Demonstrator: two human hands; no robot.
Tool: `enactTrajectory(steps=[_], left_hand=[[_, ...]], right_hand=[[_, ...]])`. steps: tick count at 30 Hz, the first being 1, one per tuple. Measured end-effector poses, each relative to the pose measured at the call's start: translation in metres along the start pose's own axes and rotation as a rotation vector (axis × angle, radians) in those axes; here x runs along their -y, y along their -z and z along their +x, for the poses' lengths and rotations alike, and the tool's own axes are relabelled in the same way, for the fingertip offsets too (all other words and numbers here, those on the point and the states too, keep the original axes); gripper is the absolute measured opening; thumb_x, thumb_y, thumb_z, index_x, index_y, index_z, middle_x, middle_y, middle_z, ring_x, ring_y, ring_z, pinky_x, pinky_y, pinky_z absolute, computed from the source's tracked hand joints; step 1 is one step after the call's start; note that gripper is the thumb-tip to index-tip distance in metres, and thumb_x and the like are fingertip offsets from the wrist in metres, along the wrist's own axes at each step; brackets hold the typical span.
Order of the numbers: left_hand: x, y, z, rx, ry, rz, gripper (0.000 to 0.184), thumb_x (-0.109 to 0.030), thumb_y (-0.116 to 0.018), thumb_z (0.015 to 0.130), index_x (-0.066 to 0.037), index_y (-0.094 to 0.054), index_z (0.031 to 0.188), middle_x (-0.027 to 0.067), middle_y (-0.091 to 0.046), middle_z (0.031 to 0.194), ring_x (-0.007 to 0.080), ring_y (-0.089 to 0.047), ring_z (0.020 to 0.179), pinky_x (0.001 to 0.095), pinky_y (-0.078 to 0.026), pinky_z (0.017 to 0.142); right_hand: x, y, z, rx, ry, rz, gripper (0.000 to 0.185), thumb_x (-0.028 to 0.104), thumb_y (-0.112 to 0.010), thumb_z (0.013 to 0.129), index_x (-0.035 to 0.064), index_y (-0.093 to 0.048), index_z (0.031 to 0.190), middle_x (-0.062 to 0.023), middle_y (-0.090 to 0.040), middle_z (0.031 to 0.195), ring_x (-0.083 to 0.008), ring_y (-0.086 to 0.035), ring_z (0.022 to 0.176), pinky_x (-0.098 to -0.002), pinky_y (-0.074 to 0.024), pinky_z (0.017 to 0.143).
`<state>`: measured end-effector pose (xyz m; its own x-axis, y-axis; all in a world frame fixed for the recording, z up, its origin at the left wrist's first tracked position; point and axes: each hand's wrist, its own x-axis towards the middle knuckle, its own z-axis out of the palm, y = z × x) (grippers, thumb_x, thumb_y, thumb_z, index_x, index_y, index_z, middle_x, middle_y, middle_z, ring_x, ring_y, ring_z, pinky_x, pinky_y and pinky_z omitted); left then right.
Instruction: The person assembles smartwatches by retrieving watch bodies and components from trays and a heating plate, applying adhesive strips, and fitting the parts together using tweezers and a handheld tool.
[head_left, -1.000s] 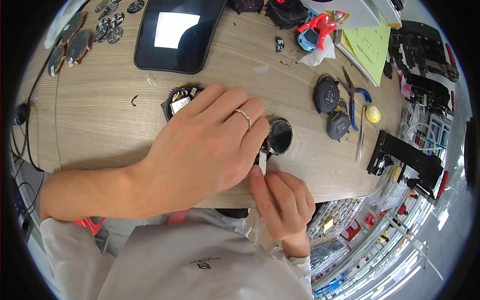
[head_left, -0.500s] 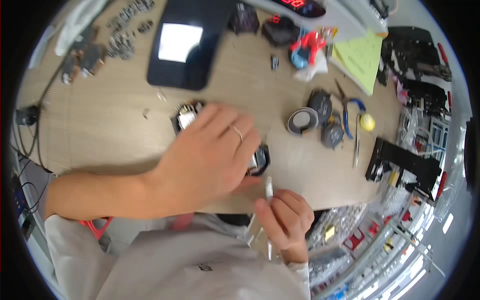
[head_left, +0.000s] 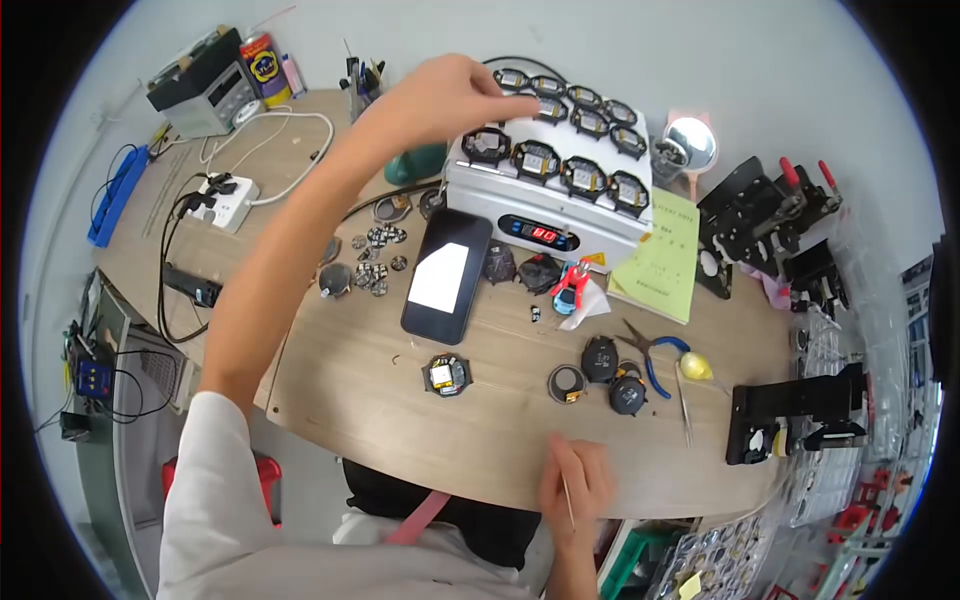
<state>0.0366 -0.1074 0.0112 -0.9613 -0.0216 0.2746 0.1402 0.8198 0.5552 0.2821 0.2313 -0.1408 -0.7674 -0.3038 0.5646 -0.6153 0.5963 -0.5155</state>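
Observation:
My left hand (head_left: 445, 98) is stretched over the white box (head_left: 548, 235), its fingertips pressed together at a watch case (head_left: 549, 109) among several open cases in rows. Whether the fingertips grip anything is hidden. Low at the desk's front edge, my right hand (head_left: 578, 482) is closed around a thin tool (head_left: 568, 503). Alone on the wood lies an open watch case (head_left: 447, 375) with its inner parts showing. Right of it are a round ring-shaped part (head_left: 566, 383) and black round covers (head_left: 600, 359).
A black phone-like screen (head_left: 446, 278) lies left of the box. Blue-handled pliers (head_left: 655, 360), tweezers (head_left: 684, 405), a yellow ball (head_left: 696, 366) and a black stand (head_left: 797, 413) are at the right. Green paper (head_left: 657, 262) lies beside the box; a power strip (head_left: 227, 203) is at the left.
My left hand has gone from the front of the desk up to the box, and the small case beside it has left that spot. The view has tilted up. My right hand still holds the tool.

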Motion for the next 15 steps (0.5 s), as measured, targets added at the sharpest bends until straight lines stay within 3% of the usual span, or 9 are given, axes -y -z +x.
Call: enactTrajectory(steps=[2, 8, 9, 10, 12, 13, 15], left_hand=[[0.006, -0.006, 0.039, 0.012, 0.103, 0.201, 0.076, -0.071, -0.075, 0.083, 0.004, -0.08, 0.096, 0.019, -0.075, 0.08, 0.0298, -0.074, 0.075, 0.041, -0.057, 0.071], [0.006, -0.028, 0.058, -0.059, 0.061, 0.539, 0.082, -0.075, -0.073, 0.082, 0.006, -0.077, 0.076, 0.0185, -0.067, 0.064, 0.0359, -0.07, 0.065, 0.0446, -0.057, 0.066], [0.003, -0.025, 0.061, 0.037, 0.13, 0.566, 0.082, -0.075, -0.073, 0.082, 0.007, -0.078, 0.086, 0.0184, -0.071, 0.072, 0.033, -0.072, 0.066, 0.0421, -0.059, 0.064], [0.0, -0.022, 0.059, 0.044, 0.12, 0.577, 0.082, -0.075, -0.073, 0.082, 0.007, -0.078, 0.086, 0.0184, -0.071, 0.072, 0.033, -0.072, 0.066, 0.0421, -0.059, 0.064], [-0.001, -0.014, 0.052, 0.141, 0.302, 0.294, 0.083, -0.074, -0.074, 0.083, 0.007, -0.078, 0.102, 0.0185, -0.075, 0.085, 0.0292, -0.074, 0.07, 0.0375, -0.063, 0.065], [-0.005, -0.008, 0.051, 0.205, 0.336, 0.314, 0.082, -0.068, -0.076, 0.084, 0.009, -0.074, 0.115, 0.0189, -0.076, 0.097, 0.0264, -0.076, 0.074, 0.0333, -0.064, 0.063], [0.009, -0.005, 0.051, 0.235, 0.312, 0.295, 0.078, -0.063, -0.078, 0.084, 0.009, -0.074, 0.114, 0.0196, -0.076, 0.097, 0.0266, -0.076, 0.074, 0.0333, -0.064, 0.062]], right_hand=[[-0.003, -0.001, -0.002, -0.006, 0.003, 0.018, 0.028, -0.01, -0.072, 0.084, 0.0011, -0.076, 0.109, -0.0138, -0.07, 0.09, -0.0307, -0.067, 0.076, -0.0386, -0.0537, 0.065], [-0.002, 0.005, 0.001, -0.022, -0.009, 0.085, 0.026, -0.01, -0.072, 0.084, -0.0002, -0.076, 0.107, -0.0131, -0.07, 0.089, -0.0296, -0.067, 0.075, -0.0373, -0.0528, 0.065], [-0.002, 0.005, 0.002, -0.02, -0.005, 0.093, 0.025, -0.01, -0.072, 0.084, -0.0003, -0.076, 0.107, -0.0128, -0.07, 0.088, -0.0292, -0.067, 0.075, -0.037, -0.0524, 0.064], [-0.001, 0.004, 0.001, -0.03, -0.015, 0.099, 0.025, -0.01, -0.072, 0.084, -0.0003, -0.076, 0.107, -0.0128, -0.07, 0.088, -0.0292, -0.067, 0.075, -0.037, -0.0524, 0.064], [-0.002, 0.005, 0.001, -0.03, -0.009, 0.119, 0.025, -0.009, -0.073, 0.084, -0.0002, -0.076, 0.106, -0.012, -0.07, 0.087, -0.0284, -0.066, 0.073, -0.0362, -0.0513, 0.062], [-0.004, 0.004, 0.001, -0.036, -0.015, 0.122, 0.025, -0.009, -0.073, 0.084, -0.0002, -0.076, 0.106, -0.012, -0.07, 0.087, -0.0284, -0.066, 0.073, -0.0362, -0.0513, 0.062], [-0.009, 0.002, 0.0, -0.059, 0.044, 0.116, 0.035, -0.006, -0.077, 0.08, 0.0022, -0.075, 0.114, -0.0078, -0.064, 0.084, -0.0243, -0.062, 0.069, -0.0349, -0.0483, 0.056]])
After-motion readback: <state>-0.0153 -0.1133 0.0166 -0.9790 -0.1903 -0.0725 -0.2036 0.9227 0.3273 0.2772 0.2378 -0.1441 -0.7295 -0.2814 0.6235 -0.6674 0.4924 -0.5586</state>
